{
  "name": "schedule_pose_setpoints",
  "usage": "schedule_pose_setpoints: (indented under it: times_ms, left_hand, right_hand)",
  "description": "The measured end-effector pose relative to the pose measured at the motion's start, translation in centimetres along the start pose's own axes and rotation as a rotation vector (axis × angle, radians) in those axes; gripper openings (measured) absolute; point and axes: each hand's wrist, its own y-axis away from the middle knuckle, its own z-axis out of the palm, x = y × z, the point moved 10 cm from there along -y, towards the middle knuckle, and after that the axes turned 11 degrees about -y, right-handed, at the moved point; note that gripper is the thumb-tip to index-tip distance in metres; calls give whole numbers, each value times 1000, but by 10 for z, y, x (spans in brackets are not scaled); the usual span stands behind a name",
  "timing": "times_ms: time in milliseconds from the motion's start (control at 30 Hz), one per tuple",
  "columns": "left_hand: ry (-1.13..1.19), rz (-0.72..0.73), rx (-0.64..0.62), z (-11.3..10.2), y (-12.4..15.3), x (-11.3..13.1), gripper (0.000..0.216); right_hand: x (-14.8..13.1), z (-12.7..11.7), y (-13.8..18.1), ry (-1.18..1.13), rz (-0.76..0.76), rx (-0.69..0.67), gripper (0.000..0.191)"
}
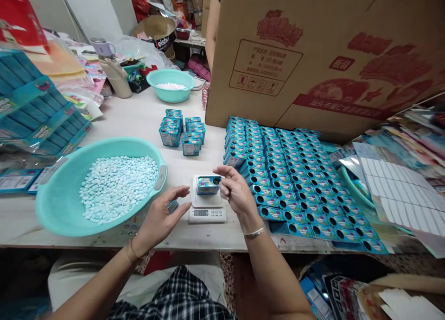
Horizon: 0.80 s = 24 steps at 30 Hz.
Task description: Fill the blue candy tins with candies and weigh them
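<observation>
A small blue candy box [207, 185] with a dark round hole in its top lies on a white digital scale [207, 216], whose display is lit with digits. My right hand [237, 192] is just right of that box, index finger stretched out and the others bent, with nothing visible in it. Left of the scale, my left hand [163, 216] has its thumb and fingers apart. Part of another blue box [173, 206] shows behind it; the hand hides the rest. A turquoise basin [48, 204] of pale blue candies [118, 185] stands further left.
Rows of blue boxes [295, 190] fill the right side, before a large cardboard carton [264, 93]. Several loose boxes [170, 131] stand behind the scale. A smaller basin [170, 95] and a bottle [116, 74] are further back. Stacked packs [38, 107] stand at left.
</observation>
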Motion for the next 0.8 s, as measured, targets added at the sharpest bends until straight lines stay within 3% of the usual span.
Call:
schedule_pose_setpoints:
  times_ms: [100, 233, 433, 700, 800]
  left_hand:
    - [14, -36, 2, -2, 4, -8, 39]
    - [57, -75, -4, -4, 6, -15, 40]
    - [71, -69, -3, -5, 7, -17, 39]
    - [96, -56, 8, -3, 10, -22, 38]
    - [116, -60, 1, -4, 10, -22, 38]
  right_hand:
    - [10, 7, -7, 176, 25, -49, 39]
    - [6, 9, -9, 236, -32, -64, 44]
    - [5, 12, -17, 146, 56, -63, 47]
    - [15, 15, -18, 124, 174, -63, 35]
    - [6, 9, -19, 13, 155, -25, 36]
